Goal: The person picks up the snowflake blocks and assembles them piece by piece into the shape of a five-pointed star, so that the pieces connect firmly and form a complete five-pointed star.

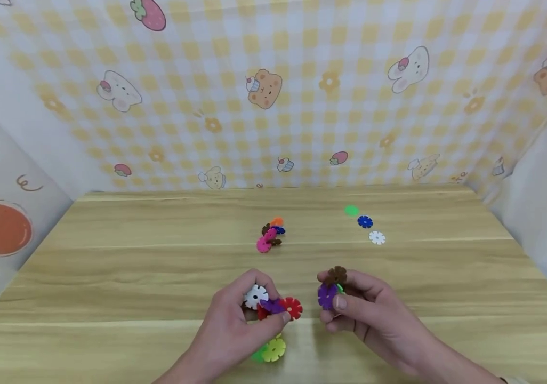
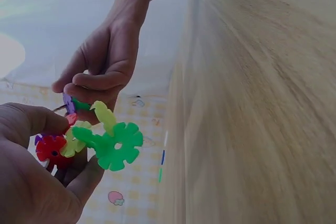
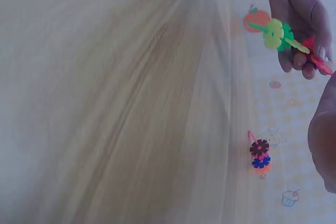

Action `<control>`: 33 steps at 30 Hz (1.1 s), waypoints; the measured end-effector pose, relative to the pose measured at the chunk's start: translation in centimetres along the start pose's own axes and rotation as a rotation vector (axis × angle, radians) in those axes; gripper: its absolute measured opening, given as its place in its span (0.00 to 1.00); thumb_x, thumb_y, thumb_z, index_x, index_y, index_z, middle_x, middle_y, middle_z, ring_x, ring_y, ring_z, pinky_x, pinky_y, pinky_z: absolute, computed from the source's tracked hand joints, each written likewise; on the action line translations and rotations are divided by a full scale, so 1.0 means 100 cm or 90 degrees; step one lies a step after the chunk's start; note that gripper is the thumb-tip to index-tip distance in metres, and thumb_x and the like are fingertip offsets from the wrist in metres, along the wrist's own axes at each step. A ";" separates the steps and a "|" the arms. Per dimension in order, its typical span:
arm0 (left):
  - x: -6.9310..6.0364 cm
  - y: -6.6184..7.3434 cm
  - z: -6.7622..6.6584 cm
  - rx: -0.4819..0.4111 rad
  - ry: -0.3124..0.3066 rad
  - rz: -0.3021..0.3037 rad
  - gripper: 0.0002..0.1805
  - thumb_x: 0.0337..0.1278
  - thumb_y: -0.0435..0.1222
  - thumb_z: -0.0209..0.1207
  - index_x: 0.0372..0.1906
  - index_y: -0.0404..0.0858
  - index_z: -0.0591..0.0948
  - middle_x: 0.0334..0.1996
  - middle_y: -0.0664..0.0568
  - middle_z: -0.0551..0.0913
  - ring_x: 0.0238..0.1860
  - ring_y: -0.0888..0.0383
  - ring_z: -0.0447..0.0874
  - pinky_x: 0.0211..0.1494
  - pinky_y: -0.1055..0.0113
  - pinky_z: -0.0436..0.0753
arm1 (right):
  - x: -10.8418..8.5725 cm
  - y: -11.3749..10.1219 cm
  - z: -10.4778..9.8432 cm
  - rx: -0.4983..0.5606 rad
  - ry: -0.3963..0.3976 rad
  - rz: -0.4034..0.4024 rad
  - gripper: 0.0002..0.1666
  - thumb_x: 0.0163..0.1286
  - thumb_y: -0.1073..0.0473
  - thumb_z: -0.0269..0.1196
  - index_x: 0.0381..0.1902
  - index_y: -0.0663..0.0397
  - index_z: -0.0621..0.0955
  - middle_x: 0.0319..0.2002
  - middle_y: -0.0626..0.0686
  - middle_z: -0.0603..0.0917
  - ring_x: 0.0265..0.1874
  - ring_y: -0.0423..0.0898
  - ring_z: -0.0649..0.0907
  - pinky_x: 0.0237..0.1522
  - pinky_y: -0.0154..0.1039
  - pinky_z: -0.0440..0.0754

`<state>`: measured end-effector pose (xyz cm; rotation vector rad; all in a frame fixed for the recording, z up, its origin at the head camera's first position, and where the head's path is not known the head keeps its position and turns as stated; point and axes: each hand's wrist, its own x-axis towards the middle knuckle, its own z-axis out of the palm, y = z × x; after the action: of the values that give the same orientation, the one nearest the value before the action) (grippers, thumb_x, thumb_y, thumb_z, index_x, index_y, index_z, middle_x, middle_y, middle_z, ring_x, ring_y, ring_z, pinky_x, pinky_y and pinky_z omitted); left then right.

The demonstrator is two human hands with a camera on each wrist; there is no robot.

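My left hand (image 1: 227, 322) grips a cluster of interlocked notched plastic discs, thumb pressed near a red disc (image 1: 291, 308). A white disc (image 1: 255, 296) and a purple disc (image 1: 272, 305) also belong to it. Below the hand, a yellow disc (image 1: 274, 349) and a green disc (image 2: 119, 146) stick out. To the right, my right hand (image 1: 384, 314) pinches a smaller joined piece between thumb and fingers. It shows a brown disc (image 1: 336, 275), a purple disc (image 1: 327, 296) and a bit of green. In the head view a gap separates the two pieces.
On the wooden table (image 1: 134, 266), a joined cluster of pink, brown, blue and orange discs (image 1: 264, 244) lies beyond the hands. Farther right lie a loose green disc (image 1: 352, 210), a blue disc (image 1: 365, 222) and a white disc (image 1: 377, 238). A checked cloth (image 1: 302, 122) hangs behind.
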<state>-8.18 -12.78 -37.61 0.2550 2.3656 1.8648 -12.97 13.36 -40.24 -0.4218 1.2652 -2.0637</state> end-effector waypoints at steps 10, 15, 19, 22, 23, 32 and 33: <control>-0.004 0.004 0.008 -0.022 0.005 0.080 0.12 0.57 0.31 0.70 0.38 0.45 0.77 0.37 0.49 0.85 0.36 0.59 0.85 0.39 0.63 0.88 | -0.003 0.010 0.003 -0.083 0.034 -0.069 0.20 0.77 0.67 0.56 0.62 0.48 0.81 0.56 0.51 0.83 0.52 0.45 0.83 0.59 0.42 0.82; -0.005 0.003 0.013 -0.030 0.006 0.103 0.12 0.59 0.31 0.69 0.39 0.44 0.77 0.37 0.48 0.85 0.36 0.59 0.86 0.39 0.63 0.89 | -0.002 0.014 0.012 -0.158 0.083 -0.107 0.19 0.75 0.69 0.58 0.59 0.48 0.82 0.53 0.51 0.84 0.47 0.43 0.84 0.52 0.38 0.83; -0.004 0.002 0.015 -0.029 0.014 0.102 0.13 0.58 0.29 0.69 0.39 0.44 0.77 0.39 0.50 0.87 0.37 0.58 0.87 0.38 0.63 0.89 | -0.004 0.015 0.023 -0.256 0.155 -0.119 0.17 0.72 0.68 0.63 0.57 0.51 0.82 0.50 0.53 0.85 0.42 0.44 0.85 0.45 0.39 0.86; -0.004 0.001 0.016 -0.034 0.016 0.095 0.14 0.57 0.27 0.68 0.41 0.44 0.77 0.42 0.52 0.87 0.39 0.57 0.87 0.41 0.63 0.89 | -0.006 0.015 0.031 -0.311 0.199 -0.130 0.16 0.70 0.67 0.66 0.55 0.54 0.82 0.49 0.55 0.86 0.41 0.46 0.86 0.42 0.39 0.88; -0.004 0.001 0.016 -0.037 0.015 0.094 0.15 0.57 0.26 0.67 0.42 0.44 0.77 0.42 0.52 0.87 0.40 0.57 0.87 0.41 0.63 0.89 | -0.007 0.015 0.033 -0.318 0.209 -0.135 0.16 0.70 0.67 0.67 0.55 0.56 0.83 0.49 0.55 0.86 0.41 0.46 0.86 0.41 0.39 0.88; -0.004 0.001 0.018 -0.030 0.024 0.120 0.24 0.56 0.22 0.65 0.53 0.46 0.73 0.41 0.50 0.81 0.36 0.57 0.82 0.30 0.67 0.83 | -0.005 0.017 0.037 -0.315 0.224 -0.154 0.16 0.68 0.68 0.68 0.53 0.57 0.84 0.49 0.54 0.88 0.44 0.48 0.88 0.44 0.40 0.88; -0.005 0.001 0.019 -0.026 0.030 0.118 0.26 0.55 0.22 0.65 0.54 0.47 0.72 0.40 0.51 0.81 0.35 0.57 0.82 0.28 0.68 0.81 | -0.005 0.018 0.038 -0.317 0.221 -0.165 0.15 0.68 0.69 0.68 0.53 0.57 0.85 0.48 0.54 0.89 0.44 0.48 0.88 0.44 0.39 0.88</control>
<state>-7.35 -11.06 -37.92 0.4455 2.4044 2.0183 -9.75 10.67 -39.97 -0.4792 2.0429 -2.0763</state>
